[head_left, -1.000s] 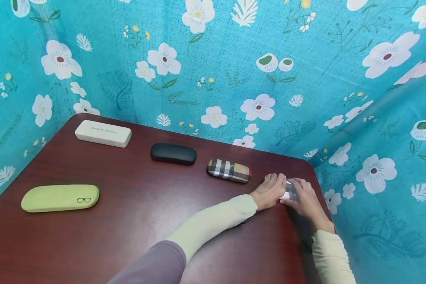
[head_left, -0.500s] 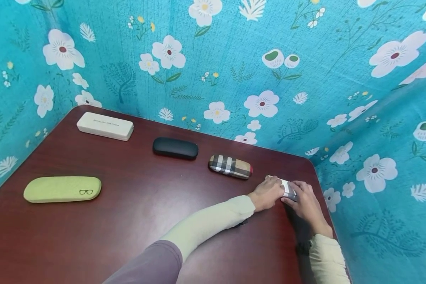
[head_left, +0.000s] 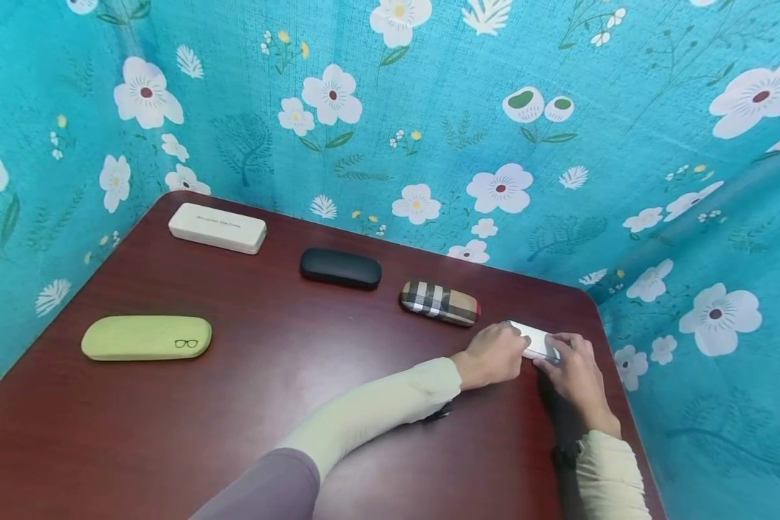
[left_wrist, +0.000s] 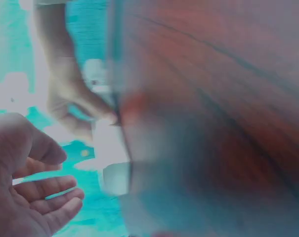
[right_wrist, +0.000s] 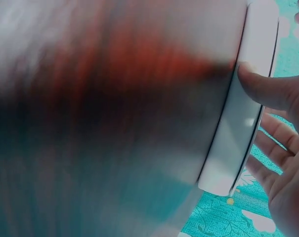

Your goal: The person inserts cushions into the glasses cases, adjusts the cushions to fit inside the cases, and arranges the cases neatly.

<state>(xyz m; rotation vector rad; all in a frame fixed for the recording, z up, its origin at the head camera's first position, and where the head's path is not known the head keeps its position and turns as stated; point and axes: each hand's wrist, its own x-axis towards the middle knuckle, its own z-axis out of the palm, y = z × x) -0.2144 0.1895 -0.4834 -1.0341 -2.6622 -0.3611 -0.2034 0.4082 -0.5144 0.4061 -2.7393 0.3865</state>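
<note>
A white glasses case lies on the table near its far right corner. My right hand holds its right end. In the right wrist view, the thumb presses one long side of the case while the other fingers lie along the opposite side. Beside the case's left end is my left hand. The left wrist view shows that hand's fingers loosely bent, apart from the case and holding nothing. Just left of it is a plaid glasses case.
Further left along the back of the dark red table lie a black glasses case and a long white case with lettering. A yellow-green glasses case sits at the left. Floral blue cloth hangs behind and beside the table.
My left hand has drawn away from the white glasses case, so more of its top shows. My right hand keeps its hold. The head view has shifted slightly left.
</note>
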